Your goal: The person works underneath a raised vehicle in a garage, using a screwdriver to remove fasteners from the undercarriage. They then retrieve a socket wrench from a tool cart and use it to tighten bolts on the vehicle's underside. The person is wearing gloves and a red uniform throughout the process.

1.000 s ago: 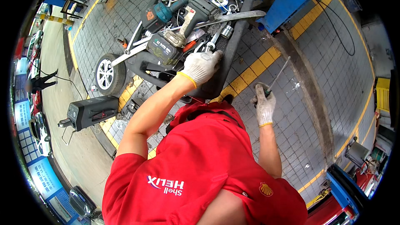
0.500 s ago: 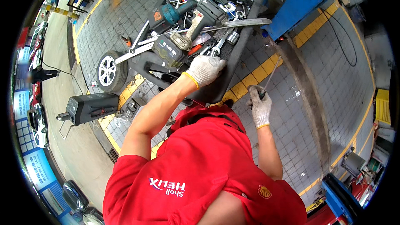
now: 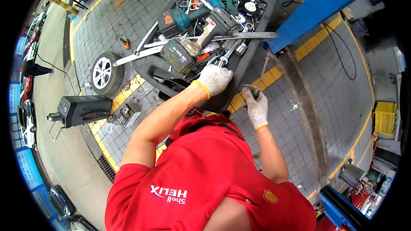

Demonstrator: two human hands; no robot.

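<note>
To your left, a silver-spoked wheel (image 3: 107, 73) sat on the tiled floor (image 3: 100, 28) near a dark boxy machine (image 3: 85, 110). On your right, a black cable (image 3: 355, 62) curled near a blue beam (image 3: 323, 10), with a yellow crate (image 3: 385, 118) farther out.

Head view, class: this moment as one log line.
left hand: at tool cart, grip unclear | right hand: holding long-shafted tool | on cart: power tools

My left fingers (image 3: 212, 71) rest at a chrome tool (image 3: 221, 61) on the black cart (image 3: 238, 66), near a cordless power tool (image 3: 207, 34); my right fingers (image 3: 249, 95) grip a dark-handled, long-shafted screwdriver (image 3: 261, 76).
</note>
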